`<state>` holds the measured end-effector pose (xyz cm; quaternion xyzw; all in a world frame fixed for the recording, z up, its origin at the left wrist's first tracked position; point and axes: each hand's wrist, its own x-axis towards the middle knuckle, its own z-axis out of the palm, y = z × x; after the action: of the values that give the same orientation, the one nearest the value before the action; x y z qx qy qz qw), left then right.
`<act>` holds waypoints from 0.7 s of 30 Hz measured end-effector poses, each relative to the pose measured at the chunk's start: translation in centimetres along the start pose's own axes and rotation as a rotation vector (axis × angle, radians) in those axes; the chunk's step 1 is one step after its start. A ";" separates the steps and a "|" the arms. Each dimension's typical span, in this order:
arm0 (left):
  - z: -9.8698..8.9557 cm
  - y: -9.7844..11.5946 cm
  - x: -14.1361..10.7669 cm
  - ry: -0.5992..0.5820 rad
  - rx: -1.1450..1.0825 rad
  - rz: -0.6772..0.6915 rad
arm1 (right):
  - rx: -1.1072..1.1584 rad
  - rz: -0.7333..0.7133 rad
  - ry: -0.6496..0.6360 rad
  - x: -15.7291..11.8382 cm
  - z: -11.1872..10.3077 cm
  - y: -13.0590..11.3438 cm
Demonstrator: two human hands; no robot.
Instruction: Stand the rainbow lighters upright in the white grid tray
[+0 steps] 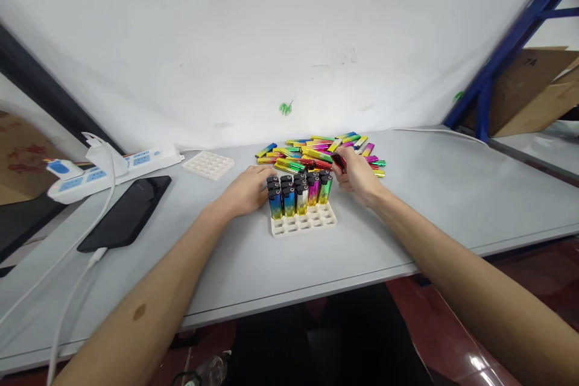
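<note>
A white grid tray (304,230) stands on the table in front of me. Black-topped lighters (289,200) in shiny blue, silver, pink and green fill its back rows upright, while the front holes show bare. At the tray's back left corner, my left hand (248,192) is closed, its fingers curled beside the lighters and partly hidden by them. My right hand (356,176), to the right of the tray, pinches a dark red lighter (338,161) at the edge of the loose pile. That pile of metallic lighters (312,154) lies behind the tray, in many colours.
A second white grid tray (208,164) lies at the back left. Farther left are a black phone (126,212) on a charging cable and a white power strip (117,172) with plugs. A white wall rises behind; cardboard boxes (534,87) stand beyond a blue frame at right.
</note>
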<state>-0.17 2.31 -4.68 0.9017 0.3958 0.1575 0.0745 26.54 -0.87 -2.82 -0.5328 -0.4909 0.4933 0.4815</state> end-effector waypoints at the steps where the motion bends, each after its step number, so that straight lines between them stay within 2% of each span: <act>1: 0.0 0.0 0.0 0.000 0.001 0.000 | 0.034 0.025 -0.009 0.0 0.0 -0.1; 5: 0.0 0.1 0.0 0.005 -0.008 -0.011 | 0.094 0.078 -0.023 -0.1 0.1 -0.4; 12: 0.0 0.0 0.0 0.001 -0.009 -0.010 | 0.122 0.073 0.021 -0.3 0.1 -0.5; 21: 0.0 0.0 0.0 -0.001 -0.018 0.004 | 0.125 0.086 -0.018 -0.3 0.3 -0.6</act>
<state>-0.14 2.35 -4.69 0.9018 0.3926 0.1607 0.0827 26.21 -1.14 -2.22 -0.5178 -0.4399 0.5480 0.4879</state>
